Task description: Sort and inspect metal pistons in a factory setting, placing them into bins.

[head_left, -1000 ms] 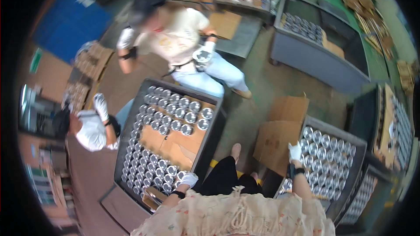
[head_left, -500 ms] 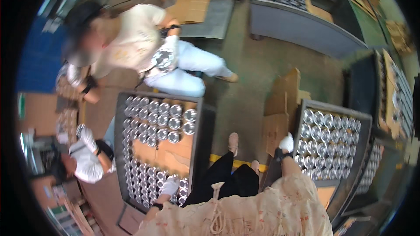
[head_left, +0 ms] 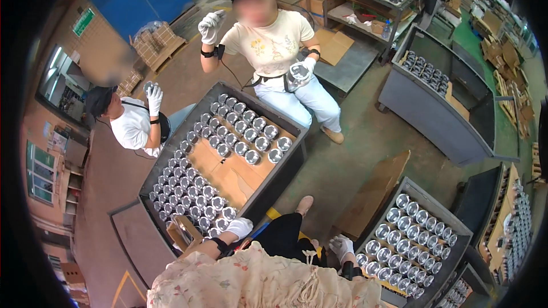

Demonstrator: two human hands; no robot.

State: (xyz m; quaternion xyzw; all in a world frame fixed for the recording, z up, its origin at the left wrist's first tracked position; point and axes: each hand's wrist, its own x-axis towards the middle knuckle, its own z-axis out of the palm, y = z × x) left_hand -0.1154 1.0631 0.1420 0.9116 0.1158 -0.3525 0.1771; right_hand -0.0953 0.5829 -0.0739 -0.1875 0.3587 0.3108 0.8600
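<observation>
My left hand (head_left: 240, 227), in a white glove, is at the near right corner of the left cart (head_left: 297, 157), beside rows of shiny round metal parts (head_left: 201, 201). Its fingers are hard to make out, and no part shows in it. My right hand (head_left: 341, 246), also gloved, is beside the near left corner of the right cart (head_left: 465, 225), its fingers apart and nothing in them. More shiny round metal parts (head_left: 405, 245) stand in rows there. Both wrists wear black bands.
Across the left cart a person (head_left: 274, 40) holds a round metal part (head_left: 298, 71); another person (head_left: 134, 120) at far left holds one too. A cardboard sheet (head_left: 374, 197) leans against the right cart. A grey cart (head_left: 428, 114) stands farther back.
My view has tilted up and turned. My left hand has moved off the parts to the cart's corner; my right hand has come lower and nearer. The facing person has raised a hand.
</observation>
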